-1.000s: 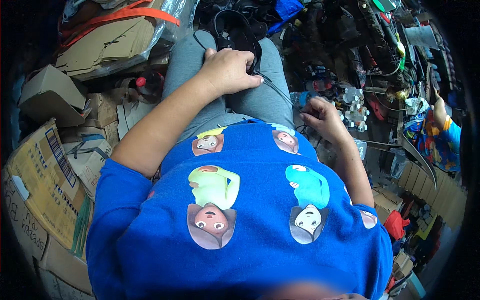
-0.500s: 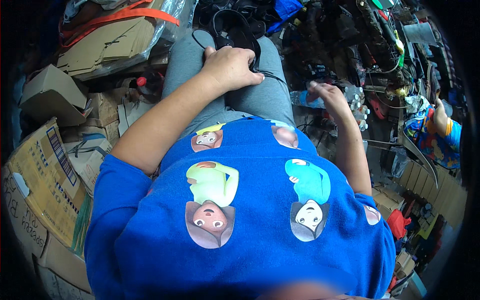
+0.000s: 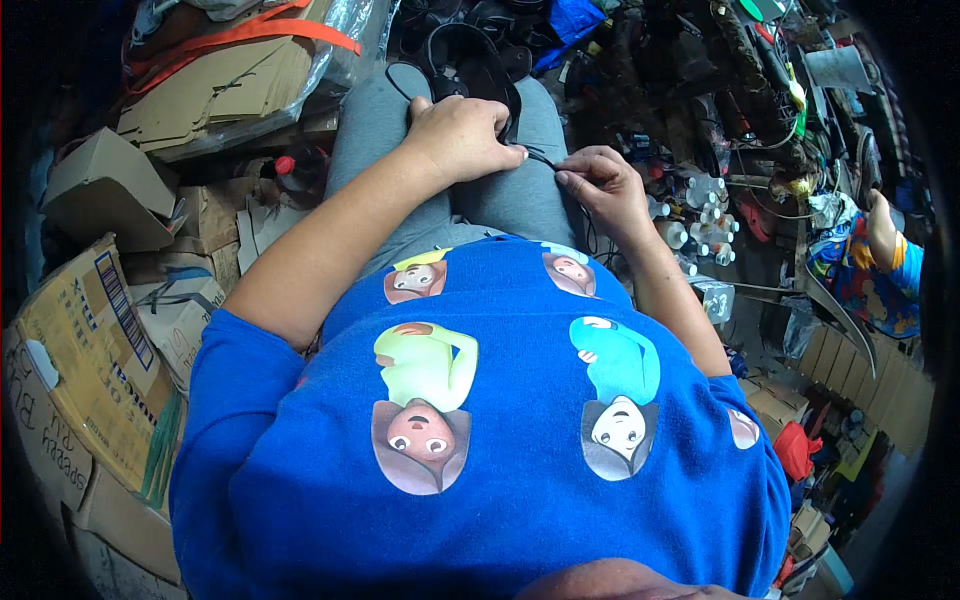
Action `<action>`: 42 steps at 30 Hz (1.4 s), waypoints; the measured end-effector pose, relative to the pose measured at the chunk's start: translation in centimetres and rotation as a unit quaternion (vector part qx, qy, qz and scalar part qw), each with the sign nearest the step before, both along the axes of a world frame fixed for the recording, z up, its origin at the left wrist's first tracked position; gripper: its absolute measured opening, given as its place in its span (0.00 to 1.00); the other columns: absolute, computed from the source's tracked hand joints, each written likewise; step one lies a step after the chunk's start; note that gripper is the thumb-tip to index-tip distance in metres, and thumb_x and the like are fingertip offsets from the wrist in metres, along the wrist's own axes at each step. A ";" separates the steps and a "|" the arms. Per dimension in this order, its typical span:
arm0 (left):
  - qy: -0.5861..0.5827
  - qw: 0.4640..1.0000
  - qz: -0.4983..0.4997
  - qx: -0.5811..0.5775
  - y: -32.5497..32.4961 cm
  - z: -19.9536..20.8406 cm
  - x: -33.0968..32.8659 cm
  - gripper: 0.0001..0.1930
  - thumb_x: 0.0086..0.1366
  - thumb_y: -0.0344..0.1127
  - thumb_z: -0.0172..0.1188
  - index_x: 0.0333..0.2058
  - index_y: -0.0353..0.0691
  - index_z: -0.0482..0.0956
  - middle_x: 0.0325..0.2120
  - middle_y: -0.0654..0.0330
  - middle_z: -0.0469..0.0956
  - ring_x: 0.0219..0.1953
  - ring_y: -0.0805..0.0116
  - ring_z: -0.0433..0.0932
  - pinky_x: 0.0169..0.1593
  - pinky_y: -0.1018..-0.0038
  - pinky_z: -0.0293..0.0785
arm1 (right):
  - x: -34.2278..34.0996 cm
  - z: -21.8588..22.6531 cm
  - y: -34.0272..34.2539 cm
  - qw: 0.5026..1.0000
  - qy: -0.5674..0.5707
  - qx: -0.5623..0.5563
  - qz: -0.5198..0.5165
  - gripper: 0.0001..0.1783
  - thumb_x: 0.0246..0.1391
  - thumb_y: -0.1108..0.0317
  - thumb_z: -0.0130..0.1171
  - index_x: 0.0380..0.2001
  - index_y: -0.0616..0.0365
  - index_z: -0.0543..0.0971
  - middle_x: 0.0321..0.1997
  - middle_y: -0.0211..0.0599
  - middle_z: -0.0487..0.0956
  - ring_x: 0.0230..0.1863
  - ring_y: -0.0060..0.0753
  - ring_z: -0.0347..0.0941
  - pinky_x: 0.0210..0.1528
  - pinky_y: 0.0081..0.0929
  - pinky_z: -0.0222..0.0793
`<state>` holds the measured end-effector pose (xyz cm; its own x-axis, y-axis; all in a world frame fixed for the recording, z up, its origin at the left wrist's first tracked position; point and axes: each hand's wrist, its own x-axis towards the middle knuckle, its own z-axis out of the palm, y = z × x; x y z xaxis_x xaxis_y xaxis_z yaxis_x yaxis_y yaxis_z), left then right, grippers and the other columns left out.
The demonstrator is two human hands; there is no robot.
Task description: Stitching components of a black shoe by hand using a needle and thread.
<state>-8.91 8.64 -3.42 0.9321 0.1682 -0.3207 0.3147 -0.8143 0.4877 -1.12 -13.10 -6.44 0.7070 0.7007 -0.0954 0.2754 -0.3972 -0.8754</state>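
A black shoe, seen into its hollow opening, lies across my grey-trousered thighs. My left hand is closed on its near part, and the fingers hide what lies beneath them. A black loop stands out beside that hand at the left. From under the left thumb, thin black cord runs right in several strands. My right hand pinches the cord between thumb and forefinger above my right thigh. Loose dark strands hang below that pinch.
At my left are cardboard boxes, flat cardboard with an orange strap, and a red-capped bottle. Several small clear bottles stand at my right. Another person's hand shows at the far right, near a roll of pale material.
My right hand has moved left and forward from beside my thigh and taken hold of the black cord. My left hand and the shoe stay nearly still.
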 end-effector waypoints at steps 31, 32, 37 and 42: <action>-0.072 0.987 -0.080 -0.119 2.7 -1.4 -0.4 0.14 0.61 0.45 0.55 0.34 0.41 0.80 0.30 0.53 0.80 0.38 0.53 0.79 0.44 0.57 0.71 | 6.6 0.4 0.8 0.950 -0.265 -0.163 0.042 0.08 0.51 0.68 0.60 0.34 0.59 0.78 0.31 0.37 0.76 0.29 0.31 0.72 0.34 0.25 0.68; -0.084 0.983 -0.101 -0.125 3.1 -1.7 -0.6 0.11 0.61 0.40 0.54 0.35 0.39 0.78 0.28 0.52 0.79 0.36 0.52 0.78 0.42 0.60 0.71 | 6.2 0.9 1.3 0.951 -0.275 -0.137 0.022 0.10 0.49 0.69 0.61 0.35 0.58 0.79 0.35 0.41 0.76 0.32 0.40 0.75 0.36 0.29 0.70; -0.141 0.979 -0.141 -0.037 3.7 -1.4 -1.4 0.07 0.60 0.32 0.54 0.36 0.40 0.77 0.30 0.53 0.78 0.38 0.54 0.76 0.42 0.62 0.71 | 3.5 5.9 4.6 0.899 -0.371 -0.095 0.213 0.08 0.49 0.64 0.59 0.31 0.53 0.79 0.31 0.35 0.77 0.38 0.40 0.74 0.45 0.38 0.65; -0.182 0.967 -0.175 0.019 2.6 -1.9 -1.1 0.06 0.59 0.33 0.54 0.35 0.45 0.76 0.28 0.58 0.77 0.39 0.58 0.76 0.45 0.61 0.66 | 1.4 5.8 6.8 0.787 -0.466 -0.251 0.318 0.05 0.51 0.68 0.50 0.31 0.50 0.75 0.29 0.32 0.78 0.38 0.36 0.74 0.45 0.37 0.60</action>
<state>-9.98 11.29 -5.35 0.9841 -0.1731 0.0390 -0.1703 -0.8595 0.4819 0.28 -6.34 -0.59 0.1549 0.9806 -0.1201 0.9875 -0.1502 0.0474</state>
